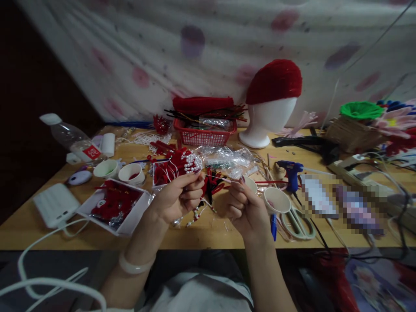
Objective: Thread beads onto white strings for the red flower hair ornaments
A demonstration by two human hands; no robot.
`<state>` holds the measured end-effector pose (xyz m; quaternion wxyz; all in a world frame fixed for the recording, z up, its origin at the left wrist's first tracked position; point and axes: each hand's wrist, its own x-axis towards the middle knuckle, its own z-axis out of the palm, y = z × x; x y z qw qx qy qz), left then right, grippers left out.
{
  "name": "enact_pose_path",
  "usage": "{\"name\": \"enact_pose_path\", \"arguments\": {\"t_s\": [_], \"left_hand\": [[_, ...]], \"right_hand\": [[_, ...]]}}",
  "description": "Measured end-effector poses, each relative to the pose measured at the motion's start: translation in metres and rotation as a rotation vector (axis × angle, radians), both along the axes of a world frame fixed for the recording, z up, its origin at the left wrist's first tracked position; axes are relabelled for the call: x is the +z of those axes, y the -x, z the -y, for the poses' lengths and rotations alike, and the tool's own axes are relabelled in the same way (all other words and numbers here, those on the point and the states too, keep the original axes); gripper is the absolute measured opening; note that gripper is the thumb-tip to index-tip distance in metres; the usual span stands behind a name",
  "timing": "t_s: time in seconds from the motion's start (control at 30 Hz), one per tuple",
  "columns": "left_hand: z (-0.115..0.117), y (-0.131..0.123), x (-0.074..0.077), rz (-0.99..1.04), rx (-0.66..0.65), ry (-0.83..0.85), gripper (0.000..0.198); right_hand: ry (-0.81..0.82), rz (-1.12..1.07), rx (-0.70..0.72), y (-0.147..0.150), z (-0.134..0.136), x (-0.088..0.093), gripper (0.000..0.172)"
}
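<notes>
My left hand [177, 195] is closed around a red ornament with white pearl beads [186, 161], held above the wooden table [211, 234]. Pearl strands [195, 213] dangle below it. My right hand [242, 203] pinches a thin wire or thread [224, 179] that runs across to the ornament. Both hands sit close together near the table's front edge. A pale bangle [134, 265] circles my left wrist.
A red basket [203, 135] of stems and a foam head in a red hat [271, 102] stand at the back. A white box of red pieces [115, 206], small cups [131, 173], a bottle [73, 138], a power bank [55, 203], a blue glue gun [290, 171], scissors [299, 223] and cables lie around.
</notes>
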<state>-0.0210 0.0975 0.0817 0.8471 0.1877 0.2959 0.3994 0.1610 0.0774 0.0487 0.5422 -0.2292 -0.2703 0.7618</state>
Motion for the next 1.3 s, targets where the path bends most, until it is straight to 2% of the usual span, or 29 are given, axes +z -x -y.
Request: {"name": "enact_pose_path", "arguments": {"t_s": [0.2,0.3,0.5,0.6,0.73,0.87,0.93,1.13,1.3], "left_hand": [[0.000,0.002,0.004,0.050,0.082,0.101,0.043],[-0.001,0.005,0.005,0.070,0.154,0.122,0.046],[-0.001,0.012,0.002,0.081,0.280,0.108,0.048],[-0.002,0.015,-0.001,0.054,0.293,0.085,0.046],[-0.001,0.019,-0.010,-0.042,0.264,0.043,0.043],[0.003,0.027,-0.026,-0.213,0.264,-0.052,0.027],[0.006,0.029,-0.035,-0.314,0.264,-0.114,0.022],[0.014,0.033,-0.049,-0.529,0.230,-0.229,0.037],[0.023,0.047,-0.055,-0.623,0.256,-0.254,0.047]], "right_hand": [[0.005,-0.036,-0.014,0.003,0.000,0.003,0.036],[0.033,-0.121,-0.021,0.002,0.001,0.006,0.031],[0.111,-0.244,-0.037,0.004,0.006,0.008,0.028],[0.155,-0.332,-0.056,0.006,0.008,0.008,0.030],[0.157,-0.437,-0.225,0.003,0.008,0.010,0.034],[0.030,-0.388,-0.454,-0.007,0.010,0.014,0.035],[-0.018,-0.375,-0.519,-0.012,0.012,0.017,0.033],[-0.018,-0.495,-0.489,-0.015,0.013,0.024,0.040],[-0.036,-0.426,-0.506,-0.014,0.009,0.025,0.039]]}}
